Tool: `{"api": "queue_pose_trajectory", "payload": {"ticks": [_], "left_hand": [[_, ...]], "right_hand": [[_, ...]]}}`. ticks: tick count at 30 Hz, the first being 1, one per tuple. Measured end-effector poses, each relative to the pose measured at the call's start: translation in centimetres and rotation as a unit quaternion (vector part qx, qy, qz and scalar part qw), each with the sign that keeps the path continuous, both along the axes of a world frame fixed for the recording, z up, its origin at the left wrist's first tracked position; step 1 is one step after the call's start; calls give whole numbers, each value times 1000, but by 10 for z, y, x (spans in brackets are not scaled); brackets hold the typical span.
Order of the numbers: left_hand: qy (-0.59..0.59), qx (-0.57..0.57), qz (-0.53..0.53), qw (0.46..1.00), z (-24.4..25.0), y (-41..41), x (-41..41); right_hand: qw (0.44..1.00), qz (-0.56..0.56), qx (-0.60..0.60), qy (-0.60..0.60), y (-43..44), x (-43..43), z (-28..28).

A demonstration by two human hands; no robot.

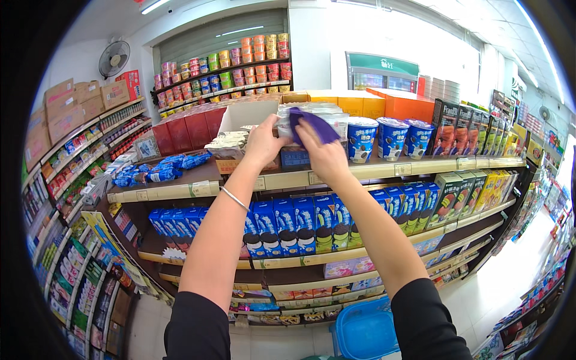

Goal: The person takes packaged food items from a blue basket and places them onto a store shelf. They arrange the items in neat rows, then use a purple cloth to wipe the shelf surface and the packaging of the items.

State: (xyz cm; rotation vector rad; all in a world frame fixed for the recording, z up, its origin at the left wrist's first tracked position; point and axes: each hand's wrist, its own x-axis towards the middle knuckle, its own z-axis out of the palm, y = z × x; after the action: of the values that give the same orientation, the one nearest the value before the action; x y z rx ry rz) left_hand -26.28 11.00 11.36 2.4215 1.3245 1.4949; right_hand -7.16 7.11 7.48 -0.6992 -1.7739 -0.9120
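A purple cloth (318,127) is gripped in my right hand (326,155), its fingers pressed over it. It lies against pale plastic packets (335,123) in a display box (294,157) on the top shelf. My left hand (262,140) is just left of the cloth, thumb and fingers at the edge of the same packets. Whether it grips one is hard to see. Below and left of that hand, more light packets (229,141) fill a second open box (227,166). Blue-and-white lidded cups (362,140) stand right of my right hand.
Loose blue wrapped snacks (164,171) lie at the shelf's left end. Dark red boxes (186,132) stand behind, black cartons (450,130) to the right. Blue biscuit boxes (276,229) line the shelf below. A blue plastic basket (366,330) sits on the floor near my right arm.
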Motion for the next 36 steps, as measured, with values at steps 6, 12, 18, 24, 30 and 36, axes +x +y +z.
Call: {"api": "queue_pose_trajectory", "payload": {"ticks": [6,12,18,24,30,36], "left_hand": [[-44,69,0,997,-3,2,-1],[1,44,2,999,-7,-6,-2],[61,93,45,993,4,-24,6],[126,265,-1,956,10,-21,56],[79,299,-28,951,-1,-13,61],[44,288,-38,956,-7,-13,65]], "right_hand": [[999,-1,-42,-30,5,-42,2],[996,-18,-50,72,13,1,13],[940,88,-145,295,-8,46,67],[957,41,-269,99,6,22,98],[896,-236,-377,8,33,66,133],[843,-261,-461,-90,81,35,128]]}}
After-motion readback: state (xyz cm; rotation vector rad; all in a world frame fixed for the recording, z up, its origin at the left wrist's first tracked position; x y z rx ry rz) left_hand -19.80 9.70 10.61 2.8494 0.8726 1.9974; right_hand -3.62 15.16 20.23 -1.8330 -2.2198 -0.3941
